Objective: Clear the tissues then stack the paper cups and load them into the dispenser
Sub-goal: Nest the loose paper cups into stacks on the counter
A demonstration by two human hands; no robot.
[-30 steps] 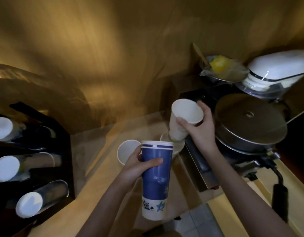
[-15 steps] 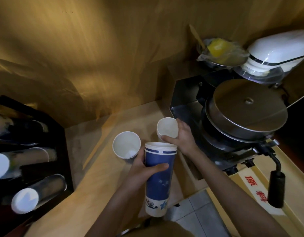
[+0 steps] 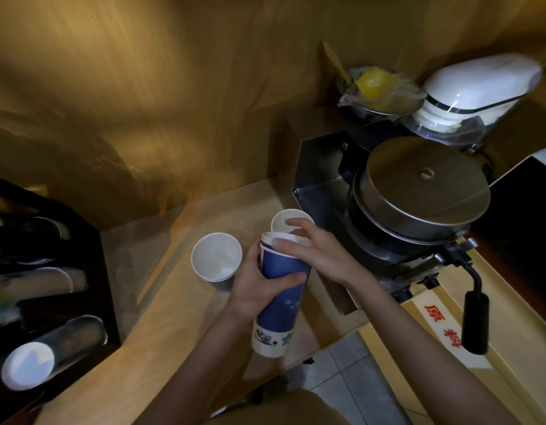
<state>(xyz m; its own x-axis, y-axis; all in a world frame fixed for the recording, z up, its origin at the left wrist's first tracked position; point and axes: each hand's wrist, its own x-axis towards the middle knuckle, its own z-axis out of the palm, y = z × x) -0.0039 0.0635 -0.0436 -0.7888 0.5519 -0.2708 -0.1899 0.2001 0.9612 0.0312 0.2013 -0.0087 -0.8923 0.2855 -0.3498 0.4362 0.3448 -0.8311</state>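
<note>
— Fingers first: how do ours sit?

— Our left hand is wrapped round the tall blue stack of nested paper cups, thumb across its front, clamped on it at mid-height. Our right hand lies over the stack's white rim, fingers curled around the top cup, index finger reaching past the rim.

— Which way does the stack point?

— Its long axis runs nearly upright, mouth tilted slightly up and away from us, the white patterned base toward us, hanging beyond the near edge of the pale wooden bench.

— And the loose cups?

— We see one white paper cup standing mouth up on the bench just left of the stack, beside our left hand. Another white cup stands behind the stack, by the steel round-lidded machine at the bench's right end; we cannot tell whether our fingertips touch it.

— The dispenser?

— The black cup dispenser rack sits at the bench's left edge, its tubes lying sideways with white cup bottoms facing us.
</note>
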